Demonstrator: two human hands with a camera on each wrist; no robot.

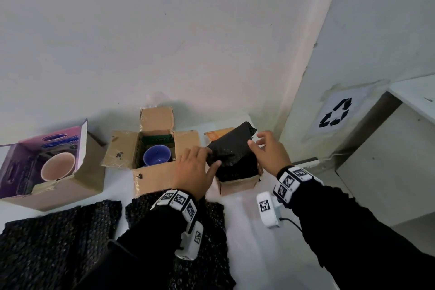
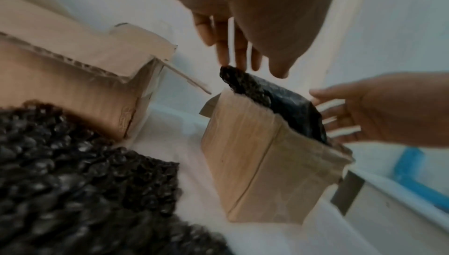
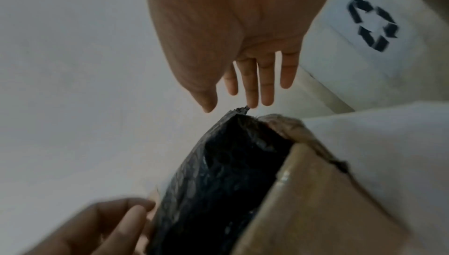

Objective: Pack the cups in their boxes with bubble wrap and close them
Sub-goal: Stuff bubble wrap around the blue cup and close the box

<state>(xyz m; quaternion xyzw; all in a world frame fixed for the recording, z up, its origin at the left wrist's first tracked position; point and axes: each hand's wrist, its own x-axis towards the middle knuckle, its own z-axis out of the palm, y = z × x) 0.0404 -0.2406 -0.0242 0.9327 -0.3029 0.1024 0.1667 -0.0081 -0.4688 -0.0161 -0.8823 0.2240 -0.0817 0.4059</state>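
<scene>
Both hands' fingers are spread straight: left hand point(image 1: 193, 167) touches the black bubble wrap point(image 1: 231, 148), right hand point(image 1: 270, 150) hovers beside it.

three boxes point(image 1: 150, 179); two cups point(image 1: 157, 155); three bubble wrap sheets point(image 1: 231, 150)

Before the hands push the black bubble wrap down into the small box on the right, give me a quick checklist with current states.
1. Black bubble wrap sheet sits over the small brown cardboard box: ok.
2. Wrap fully inside the box: not ok, it sticks up above the rim.
3. Left hand touches the wrap: ok.
4. Right hand has a grip on the wrap: not ok, fingers straight.
5. Cup inside this box: cannot tell, wrap hides it.
6. Box flaps closed: not ok.
</scene>
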